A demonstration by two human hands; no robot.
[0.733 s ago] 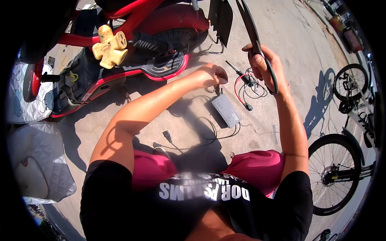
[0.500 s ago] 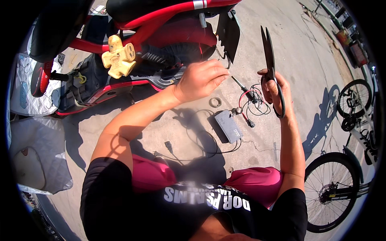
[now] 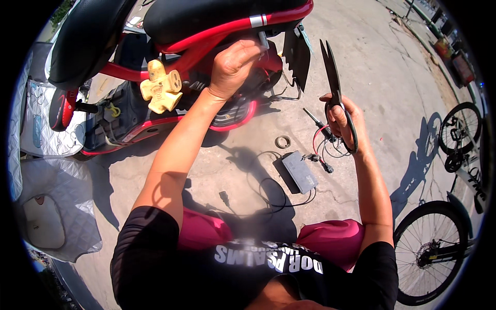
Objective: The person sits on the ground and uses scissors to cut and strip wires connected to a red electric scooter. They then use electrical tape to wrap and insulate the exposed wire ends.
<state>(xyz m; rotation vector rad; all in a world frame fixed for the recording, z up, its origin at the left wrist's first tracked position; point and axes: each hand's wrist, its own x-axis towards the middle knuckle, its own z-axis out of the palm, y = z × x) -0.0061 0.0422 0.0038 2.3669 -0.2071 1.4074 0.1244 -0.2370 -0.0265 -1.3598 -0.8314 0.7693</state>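
Note:
My left hand (image 3: pixel 232 70) is raised against the side of a red and black electric scooter (image 3: pixel 227 26). Its fingers are pinched together close to a short grey peg (image 3: pixel 264 40) below the red trim; whether they touch the peg or hold something small, I cannot make out. My right hand (image 3: pixel 347 120) grips a large pair of black scissors (image 3: pixel 333 70) by the handles, blades pointing up and away from me. On the ground between my arms lies a grey charger box (image 3: pixel 298 172) with black cables, beside a roll of tape (image 3: pixel 282 141).
A yellow cross-shaped socket block (image 3: pixel 161 87) is in front of the scooter's frame. Red and black wires (image 3: pixel 330 142) lie near my right wrist, and a cable plug (image 3: pixel 223 198) nearer my knees. A bicycle wheel (image 3: pixel 431 250) stands at right, a quilted cover (image 3: pixel 67 181) at left.
My left hand has moved up and to the left, from above the ground to the scooter's side by the peg. The scissors have shifted slightly left and stay in my right hand.

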